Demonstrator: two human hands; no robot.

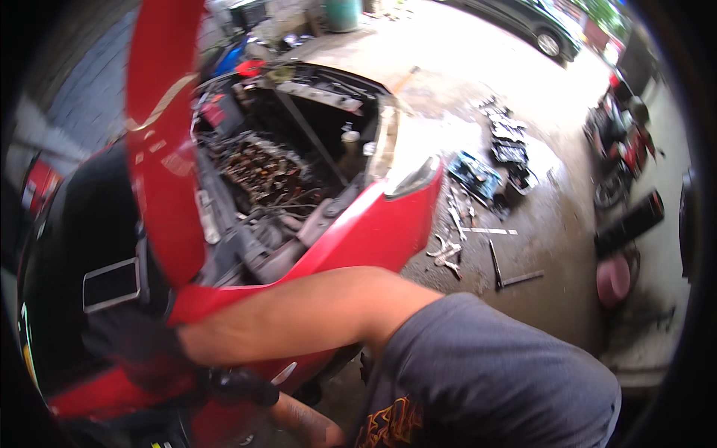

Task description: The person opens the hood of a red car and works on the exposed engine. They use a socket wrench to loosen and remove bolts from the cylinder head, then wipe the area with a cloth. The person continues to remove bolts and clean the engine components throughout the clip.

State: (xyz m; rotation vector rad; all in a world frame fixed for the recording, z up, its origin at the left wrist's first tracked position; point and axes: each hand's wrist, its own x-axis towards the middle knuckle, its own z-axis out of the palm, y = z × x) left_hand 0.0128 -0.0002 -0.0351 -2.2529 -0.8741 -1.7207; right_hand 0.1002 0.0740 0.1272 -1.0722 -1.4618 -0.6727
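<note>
My right arm stretches from a grey sleeve across the red car's fender to the left. At its end my right hand, in a black glove, is smeared by motion beside the dark windshield, and its fingers cannot be made out. Below it is my left hand, also black-gloved, close to the red bodywork. Its fingers are too dark and blurred to show a grip. A phone with a dark screen lies on the windshield, just above my right hand. The raised red hood stands over the open engine bay.
An exposed engine sits in the bay. Wrenches, a ratchet-like bar, a blue cloth and dark engine parts lie on the wet floor. A motorcycle and pink basin stand right; a dark car is beyond.
</note>
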